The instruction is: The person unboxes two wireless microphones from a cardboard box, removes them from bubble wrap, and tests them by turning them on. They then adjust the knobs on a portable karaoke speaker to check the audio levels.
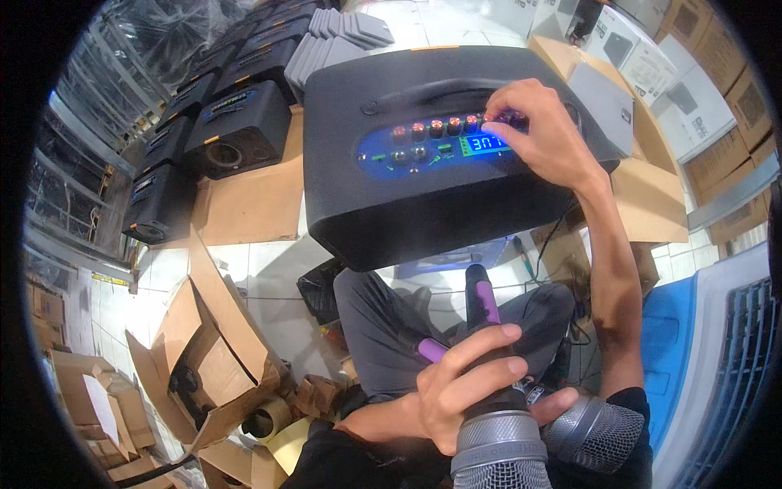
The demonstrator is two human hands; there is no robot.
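A large black portable speaker (391, 212) stands in front of my lap, its top control panel glowing blue. A row of lit knobs (437, 128) runs above a small blue display (481, 144). My right hand (542, 134) reaches over the panel's right end, thumb and fingers pinched at a knob there, which they partly hide. Close to my body, my left hand (468, 379) is wrapped round two black microphones. One microphone (501, 452) has its silver mesh head toward me and a purple band on its handle; the other microphone (599, 432) tilts right beside it.
Several black speakers (240, 130) stand in rows at the left. Grey panels (350, 37) are stacked behind. An open carton (204, 350) lies left of my legs, near tape rolls (265, 420). White boxes (692, 90) are at the right rear, and a blue-and-white appliance (692, 342) is at my right.
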